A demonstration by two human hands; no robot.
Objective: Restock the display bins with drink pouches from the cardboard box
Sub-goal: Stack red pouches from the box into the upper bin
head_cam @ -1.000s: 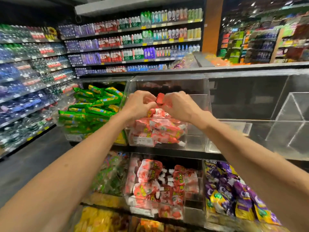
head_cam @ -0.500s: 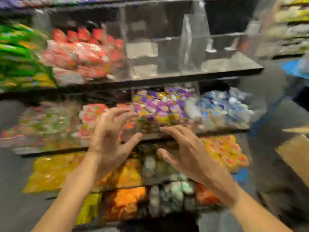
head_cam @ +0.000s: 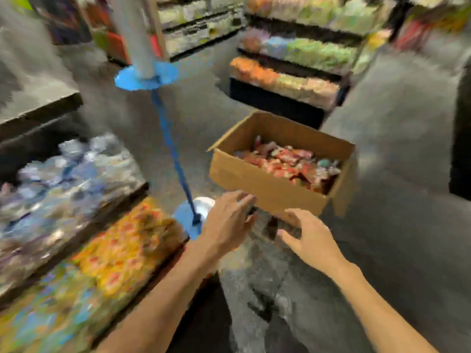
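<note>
An open cardboard box (head_cam: 257, 182) stands on the grey floor, right of centre, with several red and pink drink pouches (head_cam: 288, 161) inside. My left hand (head_cam: 226, 222) hovers just before the box's near wall, fingers spread and holding nothing. My right hand (head_cam: 311, 238) is beside it, a little lower and to the right, fingers also spread and empty. The display bins (head_cam: 76, 225) with blue, yellow and orange pouches run along the left edge. The frame is blurred by motion.
A blue floor line (head_cam: 173, 149) leads from a grey pillar (head_cam: 137, 34) with a blue base toward a white object (head_cam: 204, 202) near my left hand. Another low display of snack packs (head_cam: 288, 80) stands behind the box. A dark shape (head_cam: 461, 136) is at the right edge.
My view swung from the upper bins down and right to the floor. Both hands let go of the red pouches in the bin and now reach, empty, toward the cardboard box.
</note>
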